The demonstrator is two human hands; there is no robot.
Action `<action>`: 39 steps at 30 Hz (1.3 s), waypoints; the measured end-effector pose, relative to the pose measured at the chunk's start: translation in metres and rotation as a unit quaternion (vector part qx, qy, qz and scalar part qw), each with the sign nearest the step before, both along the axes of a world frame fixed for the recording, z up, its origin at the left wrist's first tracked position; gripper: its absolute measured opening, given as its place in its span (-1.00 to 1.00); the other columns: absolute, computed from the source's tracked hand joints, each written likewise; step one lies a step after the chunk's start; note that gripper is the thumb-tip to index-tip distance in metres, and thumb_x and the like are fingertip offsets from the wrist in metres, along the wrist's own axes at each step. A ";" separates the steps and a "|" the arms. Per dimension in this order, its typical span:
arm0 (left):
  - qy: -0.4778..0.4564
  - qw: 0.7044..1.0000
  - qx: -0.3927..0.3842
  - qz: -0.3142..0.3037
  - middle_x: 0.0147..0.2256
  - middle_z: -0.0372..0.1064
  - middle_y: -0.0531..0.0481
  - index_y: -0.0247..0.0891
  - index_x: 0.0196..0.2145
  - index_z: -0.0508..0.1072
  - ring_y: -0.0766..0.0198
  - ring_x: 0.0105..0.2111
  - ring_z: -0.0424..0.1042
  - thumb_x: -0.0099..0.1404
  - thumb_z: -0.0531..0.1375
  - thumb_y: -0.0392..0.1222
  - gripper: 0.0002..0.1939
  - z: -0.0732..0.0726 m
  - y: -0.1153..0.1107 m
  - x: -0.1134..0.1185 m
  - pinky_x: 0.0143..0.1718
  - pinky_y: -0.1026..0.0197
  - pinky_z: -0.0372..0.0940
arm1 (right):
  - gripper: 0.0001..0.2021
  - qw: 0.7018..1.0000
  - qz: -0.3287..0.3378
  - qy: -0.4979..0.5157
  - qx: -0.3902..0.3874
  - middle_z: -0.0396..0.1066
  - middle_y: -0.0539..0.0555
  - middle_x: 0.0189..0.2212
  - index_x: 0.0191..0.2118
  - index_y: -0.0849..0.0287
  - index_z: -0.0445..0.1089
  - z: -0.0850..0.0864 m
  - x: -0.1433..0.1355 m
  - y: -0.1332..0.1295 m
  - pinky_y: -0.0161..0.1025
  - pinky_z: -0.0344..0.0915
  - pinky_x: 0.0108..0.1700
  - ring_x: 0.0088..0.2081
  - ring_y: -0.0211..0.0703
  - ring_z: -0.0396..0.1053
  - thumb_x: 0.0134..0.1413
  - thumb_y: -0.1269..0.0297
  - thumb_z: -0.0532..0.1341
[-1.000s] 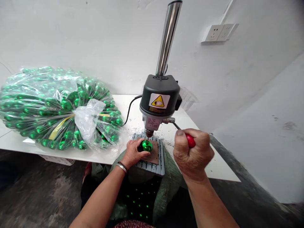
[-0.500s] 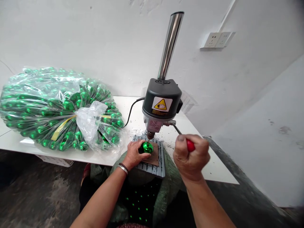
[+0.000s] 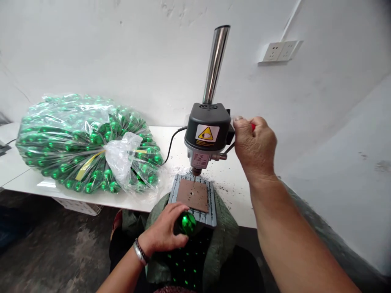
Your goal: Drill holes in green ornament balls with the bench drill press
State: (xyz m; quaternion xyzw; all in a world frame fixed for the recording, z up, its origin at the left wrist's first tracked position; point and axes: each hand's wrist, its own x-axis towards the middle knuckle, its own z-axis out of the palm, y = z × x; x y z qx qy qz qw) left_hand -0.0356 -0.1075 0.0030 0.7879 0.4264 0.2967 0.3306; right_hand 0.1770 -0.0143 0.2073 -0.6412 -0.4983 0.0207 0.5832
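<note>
A shiny green ball sits between the thumb and fingers of my left hand, in front of the drill press base, above an open green sack. My right hand is wrapped round the red knob of the feed lever on the right side of the drill press. Its bit is raised above a brown board that has a small hole. The board lies on the slotted grey base. More green balls show inside the sack, below the table edge.
To the left, a large tied clear plastic bag full of green balls lies on the white table. Dark shavings surround the base. A black cord runs behind the press. A wall socket is at upper right.
My left hand has drawn the green ball off the board, toward me and down. My right hand has swung the lever up, and the drill bit has risen.
</note>
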 end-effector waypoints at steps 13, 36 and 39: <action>0.232 0.897 0.108 0.362 -0.02 0.47 -0.32 -0.39 -0.12 0.50 -0.02 0.04 0.44 0.25 0.07 -0.32 -0.71 0.034 0.115 -0.084 0.09 0.05 0.31 | -0.67 0.999 0.031 0.031 0.002 0.16 -0.07 -0.62 -0.48 0.15 0.18 -0.002 0.004 0.004 -0.28 0.03 -0.35 -0.51 -0.33 0.07 0.02 -0.03 0.13; -0.526 0.755 -0.386 0.069 -0.16 0.45 -0.04 -0.07 0.16 0.19 0.20 -0.31 0.55 0.03 0.44 0.06 -0.19 0.029 0.042 0.018 -0.42 0.33 0.27 | -0.67 0.995 0.064 0.013 0.072 0.05 -0.11 -0.62 -0.47 0.15 0.09 -0.014 0.006 0.000 -0.33 0.10 -0.38 -0.52 -0.41 0.05 0.08 0.00 0.13; -0.489 0.780 -0.381 0.085 -0.13 0.47 -0.09 -0.11 0.18 0.18 0.17 -0.28 0.56 0.04 0.44 -0.01 -0.18 0.025 0.051 0.017 -0.40 0.31 0.31 | -0.67 0.995 0.066 0.010 0.078 0.07 -0.11 -0.61 -0.45 0.14 0.09 -0.016 0.005 -0.001 -0.32 0.10 -0.37 -0.52 -0.41 0.07 0.09 0.00 0.13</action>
